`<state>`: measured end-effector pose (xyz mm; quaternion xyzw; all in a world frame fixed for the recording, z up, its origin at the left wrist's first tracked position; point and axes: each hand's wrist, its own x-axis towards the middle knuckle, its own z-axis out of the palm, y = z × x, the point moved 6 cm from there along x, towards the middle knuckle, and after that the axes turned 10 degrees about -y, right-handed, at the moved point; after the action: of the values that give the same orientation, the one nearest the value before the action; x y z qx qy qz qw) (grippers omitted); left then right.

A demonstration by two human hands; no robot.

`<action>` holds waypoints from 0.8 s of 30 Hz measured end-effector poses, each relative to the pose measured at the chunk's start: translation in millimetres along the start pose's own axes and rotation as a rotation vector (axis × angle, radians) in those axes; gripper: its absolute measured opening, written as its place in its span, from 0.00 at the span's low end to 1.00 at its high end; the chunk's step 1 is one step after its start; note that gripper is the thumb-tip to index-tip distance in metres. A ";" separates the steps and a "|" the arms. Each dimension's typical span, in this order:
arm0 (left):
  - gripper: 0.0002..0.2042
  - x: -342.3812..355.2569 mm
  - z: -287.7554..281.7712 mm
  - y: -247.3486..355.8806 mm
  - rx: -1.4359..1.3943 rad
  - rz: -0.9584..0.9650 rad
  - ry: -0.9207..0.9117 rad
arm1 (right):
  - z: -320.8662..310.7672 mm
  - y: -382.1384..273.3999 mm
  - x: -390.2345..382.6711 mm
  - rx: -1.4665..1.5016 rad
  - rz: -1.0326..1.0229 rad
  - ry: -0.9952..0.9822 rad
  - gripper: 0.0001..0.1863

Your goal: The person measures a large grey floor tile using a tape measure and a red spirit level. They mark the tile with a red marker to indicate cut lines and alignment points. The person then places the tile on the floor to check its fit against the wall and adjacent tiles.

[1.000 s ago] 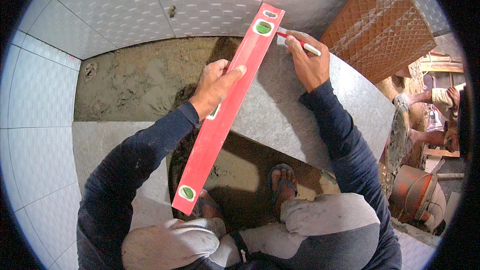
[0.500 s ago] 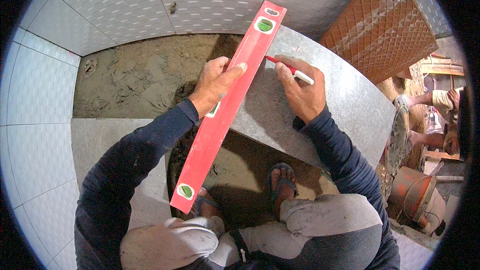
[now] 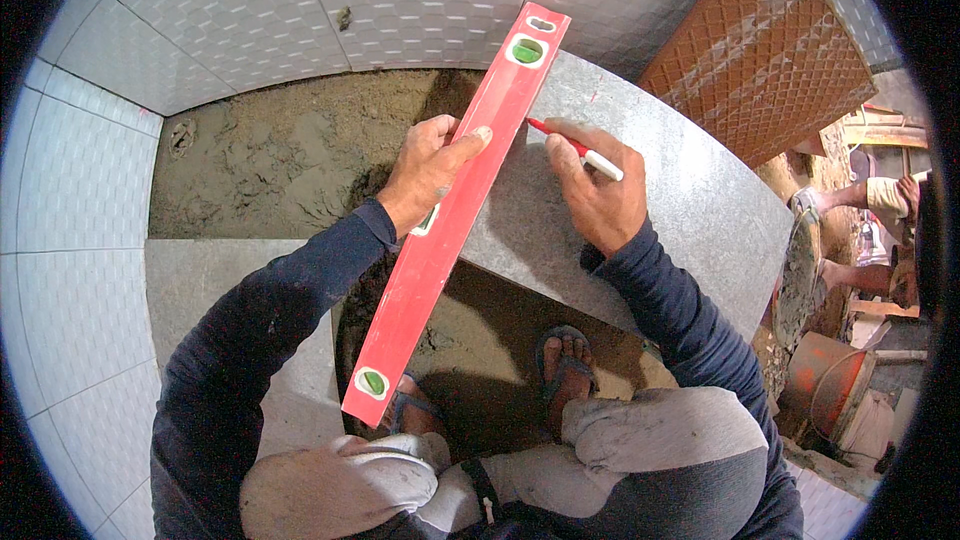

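Note:
My left hand (image 3: 422, 175) is closed on a long red spirit level (image 3: 405, 315), thumb on its upper face, while the level lies diagonally across a grey tile (image 3: 700, 225). Beside the level's right edge, my right hand (image 3: 605, 195) grips a red marker with a white end (image 3: 600, 162), its tip at that edge. A short red mark (image 3: 594, 97) shows higher up on the tile.
Wet mortar (image 3: 240, 180) borders a laid tile (image 3: 205, 275) at left. White textured wall tiles (image 3: 220, 10) surround the corner. A brown-backed tile (image 3: 760, 50) leans at upper right. Beyond are another person's legs (image 3: 860, 280) and an orange-stained bucket (image 3: 815, 390).
Over the last second my right hand and marker moved down along the level's edge, uncovering the red mark. The level shifted only slightly, still in my left hand.

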<state>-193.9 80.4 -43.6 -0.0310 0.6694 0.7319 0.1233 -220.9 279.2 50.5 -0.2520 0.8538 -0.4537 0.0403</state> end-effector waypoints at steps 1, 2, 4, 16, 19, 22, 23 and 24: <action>0.18 -1.0 0.3 1.8 0.014 -0.003 0.005 | -2.3 3.9 0.9 0.047 0.015 0.017 0.12; 0.18 -1.8 -0.7 3.4 0.028 -0.005 0.011 | -7.6 5.3 3.1 0.094 0.023 0.046 0.12; 0.17 0.5 -5.3 -6.3 0.021 0.012 0.026 | -23.6 10.1 8.4 0.190 0.038 0.103 0.12; 0.14 -27.1 -14.6 20.5 -0.001 0.052 0.099 | -87.2 16.5 -50.5 0.324 0.186 0.247 0.15; 0.13 -39.3 -5.3 49.2 0.052 0.080 0.115 | -86.4 20.7 -74.2 0.382 0.212 -0.018 0.19; 0.13 -36.4 16.6 69.9 0.050 0.113 0.093 | -54.7 13.2 -105.2 0.584 0.281 -0.370 0.22; 0.13 -36.0 21.5 71.9 0.063 0.120 0.103 | -32.0 11.6 -115.1 0.667 0.365 -0.543 0.22; 0.13 -34.0 25.7 73.2 0.040 0.126 0.104 | -13.8 6.1 -128.8 0.719 0.577 -0.791 0.22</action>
<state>-174.2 95.7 37.4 -0.0244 0.6900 0.7222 0.0429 -115.4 352.6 33.1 -0.1304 0.6012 -0.5563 0.5586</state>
